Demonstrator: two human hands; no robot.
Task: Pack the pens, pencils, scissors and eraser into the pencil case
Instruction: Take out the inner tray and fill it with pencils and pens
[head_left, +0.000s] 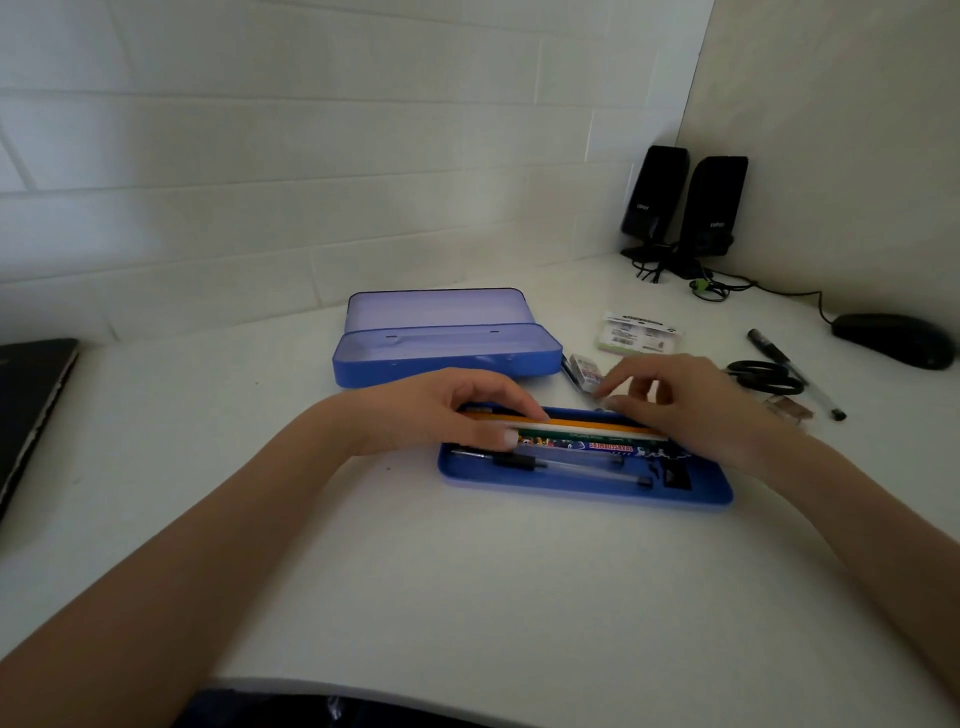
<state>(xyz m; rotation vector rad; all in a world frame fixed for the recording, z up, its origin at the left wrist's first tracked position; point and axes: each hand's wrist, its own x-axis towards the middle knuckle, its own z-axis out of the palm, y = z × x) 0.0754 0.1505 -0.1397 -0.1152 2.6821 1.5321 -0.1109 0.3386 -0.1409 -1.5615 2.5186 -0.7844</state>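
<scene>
1. The left hand covers the left ends of the pencils, a bundle in orange, white and green; its fingers curl over them from behind and the thumb pinches from the front.
2. The right hand hides the bundle's right ends and the tray's far right corner. Its fingers are bent above the pencils, but whether they grip them or only touch I cannot tell.
3. The pencils lie lengthwise in the shallow blue tray near the desk's middle, beside a printed ruler and 2 clear pens; a dark item at the tray's right end is too dim to name.
4. The open pencil case sits just behind the tray, toward the wall, its lid raised.
5. The eraser lies just right of the case, partly behind the right fingertips.
6. The scissors and a black-capped pen lie toward the desk's right edge, the scissors' blades hidden by the right hand.
7. A laptop is cut off at the left edge.
8. Bare desk stretches from the tray to the near edge.
</scene>
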